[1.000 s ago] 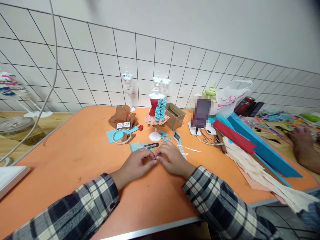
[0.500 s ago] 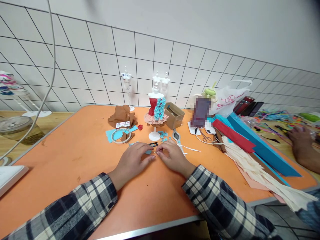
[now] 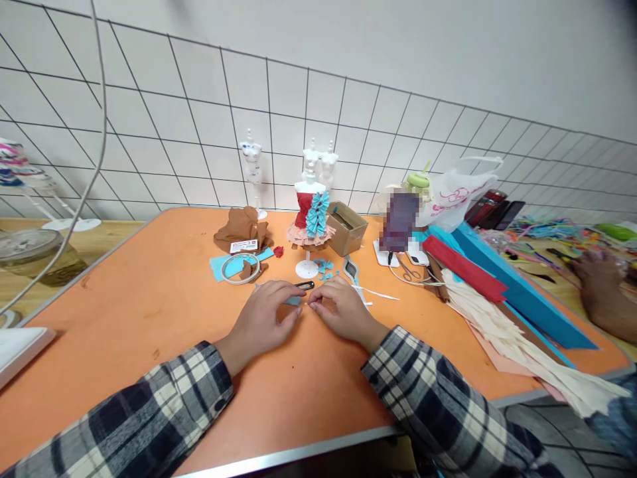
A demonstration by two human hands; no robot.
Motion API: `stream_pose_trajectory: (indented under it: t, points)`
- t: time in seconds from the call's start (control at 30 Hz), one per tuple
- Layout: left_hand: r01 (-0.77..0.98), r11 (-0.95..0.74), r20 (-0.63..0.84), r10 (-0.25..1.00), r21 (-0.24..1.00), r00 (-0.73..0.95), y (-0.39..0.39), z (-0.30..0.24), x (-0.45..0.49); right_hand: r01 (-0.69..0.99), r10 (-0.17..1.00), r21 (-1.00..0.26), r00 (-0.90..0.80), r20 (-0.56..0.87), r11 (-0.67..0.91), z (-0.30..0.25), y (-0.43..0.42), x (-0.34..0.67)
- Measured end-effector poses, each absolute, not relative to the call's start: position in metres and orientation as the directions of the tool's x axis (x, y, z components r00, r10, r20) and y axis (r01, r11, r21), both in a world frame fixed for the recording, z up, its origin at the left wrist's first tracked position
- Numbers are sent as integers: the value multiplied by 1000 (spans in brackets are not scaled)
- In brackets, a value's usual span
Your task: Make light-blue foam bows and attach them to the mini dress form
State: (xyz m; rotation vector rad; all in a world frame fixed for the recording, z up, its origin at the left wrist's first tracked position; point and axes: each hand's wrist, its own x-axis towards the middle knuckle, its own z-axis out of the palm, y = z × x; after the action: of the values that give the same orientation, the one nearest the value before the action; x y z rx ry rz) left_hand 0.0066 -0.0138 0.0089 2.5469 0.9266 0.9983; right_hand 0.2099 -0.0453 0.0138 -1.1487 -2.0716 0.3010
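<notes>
Left hand on blue scrap, box contents unclear

Matt orange bench, smooth but scuffed. Under the left fingers lies thin, matt blue paper; just beyond them, snips with glossy black handles. Far to their right, crinkled cream strips. Soft checked cloth sleeves.

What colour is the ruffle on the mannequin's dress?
A light blue ruffle, clearest in head view.

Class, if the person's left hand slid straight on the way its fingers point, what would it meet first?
Most likely the light blue paper scrap right at the left hand fingertips, then the black snips just beyond; depth is unclear.
</notes>
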Motion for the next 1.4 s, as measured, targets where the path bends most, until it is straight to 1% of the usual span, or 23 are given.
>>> stream_pose_trajectory:
  t: [0.17,0.27,0.37,0.5,0.57,0.6,0.63,0.7,0.8,0.97,1.03,1.13,1.27,1.4]
  points:
    - [453,-757,527,654,471,543,-13,9,9,625,798,-513,-348,492,589,14,-46,210]
    - [445,-750,546,662,490,514,-12,9,9,609,807,-541,-337,486,580,15,-47,210]
    - [429,-723,528,689,541,496,-11,9,8,566,852,-639,-295,433,521,15,-47,208]
    - [418,-658,488,749,626,448,-7,8,7,477,932,-802,-231,280,359,11,-45,208]
    - [413,-627,469,775,661,424,-4,7,5,440,947,-843,-225,231,310,8,-44,209]
    - [411,-612,461,785,676,414,-2,6,5,435,949,-847,-216,230,305,7,-43,210]
    - [410,-600,452,795,687,405,-1,5,4,444,947,-838,-200,252,317,7,-43,211]
    - [411,-583,439,806,701,397,1,3,4,496,925,-781,-183,334,380,9,-44,212]
    - [403,-572,416,811,714,412,1,1,4,568,872,-669,-229,432,480,11,-46,210]
    - [380,-548,381,818,745,431,-2,2,7,652,879,-604,-234,416,459,8,-46,208]
    - [378,-536,365,822,755,437,-2,2,8,677,863,-563,-231,450,475,9,-45,210]
    - [367,-539,361,816,758,452,-3,1,8,663,808,-513,-253,532,545,12,-46,211]
    - [350,-569,385,793,744,472,-3,-1,8,621,786,-511,-316,531,594,14,-47,208]
    - [335,-586,397,777,738,488,-4,-2,8,596,810,-569,-277,517,567,10,-46,205]
